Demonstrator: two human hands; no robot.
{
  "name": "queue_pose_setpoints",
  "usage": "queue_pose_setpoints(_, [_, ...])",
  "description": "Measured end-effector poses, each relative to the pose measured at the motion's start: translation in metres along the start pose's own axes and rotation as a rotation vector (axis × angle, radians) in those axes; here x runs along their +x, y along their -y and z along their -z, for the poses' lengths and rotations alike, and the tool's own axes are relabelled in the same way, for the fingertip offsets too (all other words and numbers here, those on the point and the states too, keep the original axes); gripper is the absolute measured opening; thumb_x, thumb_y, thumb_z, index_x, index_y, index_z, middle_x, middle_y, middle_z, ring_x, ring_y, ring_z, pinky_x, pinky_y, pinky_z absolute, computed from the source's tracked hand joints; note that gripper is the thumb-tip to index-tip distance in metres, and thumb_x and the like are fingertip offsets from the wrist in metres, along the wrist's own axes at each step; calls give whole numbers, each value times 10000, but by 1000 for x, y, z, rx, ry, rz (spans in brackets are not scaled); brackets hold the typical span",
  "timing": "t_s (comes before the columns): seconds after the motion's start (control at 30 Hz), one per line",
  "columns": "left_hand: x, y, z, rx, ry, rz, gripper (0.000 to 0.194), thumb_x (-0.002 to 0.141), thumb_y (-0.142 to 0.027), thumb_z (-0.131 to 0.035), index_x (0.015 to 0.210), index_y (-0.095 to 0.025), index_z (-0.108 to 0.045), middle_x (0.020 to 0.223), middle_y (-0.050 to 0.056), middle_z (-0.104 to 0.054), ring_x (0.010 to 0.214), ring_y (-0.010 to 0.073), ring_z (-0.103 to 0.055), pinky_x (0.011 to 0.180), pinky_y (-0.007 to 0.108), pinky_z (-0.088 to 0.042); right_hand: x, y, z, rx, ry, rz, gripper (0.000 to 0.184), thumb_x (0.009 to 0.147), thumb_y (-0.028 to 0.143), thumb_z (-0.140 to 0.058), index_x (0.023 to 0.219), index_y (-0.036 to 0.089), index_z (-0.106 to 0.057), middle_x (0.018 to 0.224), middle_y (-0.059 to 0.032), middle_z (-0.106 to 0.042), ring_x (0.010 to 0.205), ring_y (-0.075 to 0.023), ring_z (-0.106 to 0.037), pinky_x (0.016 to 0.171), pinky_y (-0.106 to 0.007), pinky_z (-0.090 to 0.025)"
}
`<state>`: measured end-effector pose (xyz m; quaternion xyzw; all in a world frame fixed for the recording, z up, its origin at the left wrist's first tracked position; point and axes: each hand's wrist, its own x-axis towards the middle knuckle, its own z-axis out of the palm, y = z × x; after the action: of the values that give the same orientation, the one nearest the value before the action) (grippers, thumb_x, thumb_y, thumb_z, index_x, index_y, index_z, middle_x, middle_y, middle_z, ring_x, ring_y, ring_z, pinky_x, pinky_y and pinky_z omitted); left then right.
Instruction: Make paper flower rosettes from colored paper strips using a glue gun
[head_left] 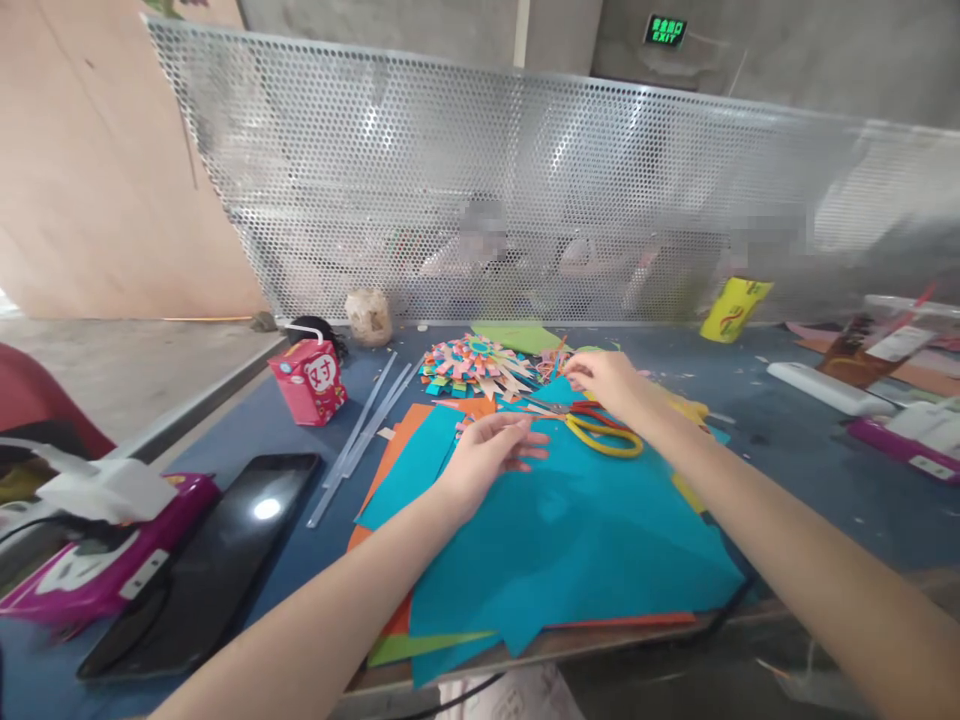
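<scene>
My left hand (pixel 491 455) hovers over or rests on the blue sheets, palm turned inward, its fingers loosely stretched and nothing visible in them. Beyond the scissors, my right hand (pixel 604 378) has its thumb and fingertips pinched together beside thin paper strips (pixel 555 358); whatever they hold is too small to tell. Yellow-handled scissors (pixel 604 437) lie between my hands on the blue paper (pixel 577 540), with a red handle part showing. Just ahead sits a heap of fringed multicoloured paper pieces (pixel 476 362). Orange paper (pixel 405 440) sticks out under the blue at the left.
To the left are clear plastic strips (pixel 367 430), a red drink carton (pixel 309 380) with a straw, a black phone (pixel 206 560) and a purple power strip (pixel 112 560). A perforated metal screen (pixel 450 180) borders the back. A yellow packet (pixel 735 308) stands at right.
</scene>
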<state>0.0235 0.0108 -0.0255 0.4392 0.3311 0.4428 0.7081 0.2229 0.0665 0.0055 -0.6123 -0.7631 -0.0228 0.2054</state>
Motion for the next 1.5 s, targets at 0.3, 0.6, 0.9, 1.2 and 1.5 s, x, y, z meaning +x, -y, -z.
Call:
queue_pose_setpoints(0.3, [4, -5, 5, -80, -140, -49, 50, 744, -143, -579, 780, -111, -593, 620, 51, -660, 546, 117, -622, 505, 202, -463, 41, -29, -52, -116, 283, 60, 274, 862, 318, -494, 1078, 155, -533, 1076, -67, -560, 907, -162, -566, 776, -368, -485])
queue_pose_setpoints(0.6, [8, -5, 7, -77, -181, -53, 41, 744, -133, -556, 741, -110, -589, 576, 43, -636, 489, 103, -593, 470, 196, -459, 47, -31, -50, -87, 129, 12, 256, 862, 317, -494, 1050, 152, -546, 1054, -61, -572, 899, -159, -570, 776, -368, -484])
queue_pose_setpoints(0.9, [10, 2, 6, -67, -172, -49, 50, 734, -140, -570, 697, -111, -588, 559, 41, -630, 476, 96, -584, 474, 186, -455, 37, -31, -31, -34, 81, 31, 231, 837, 194, -514, 1060, 145, -546, 983, -52, -627, 891, -137, -594, 807, -292, -472])
queue_pose_setpoints(1.2, [11, 0, 12, -48, -175, -90, 84, 690, -194, -624, 706, -131, -570, 543, 17, -612, 470, 91, -569, 482, 196, -461, 50, -28, -63, -122, 179, -1, 297, 862, 324, -491, 1111, 165, -516, 1117, -74, -540, 939, -173, -555, 791, -378, -479])
queue_pose_setpoints(1.5, [8, -3, 9, -50, -165, -100, 94, 674, -194, -627, 707, -129, -567, 544, 17, -607, 471, 87, -562, 476, 190, -450, 68, -49, -27, -201, 56, -121, 323, 864, 328, -487, 1140, 161, -497, 1151, -81, -522, 977, -186, -542, 816, -402, -468])
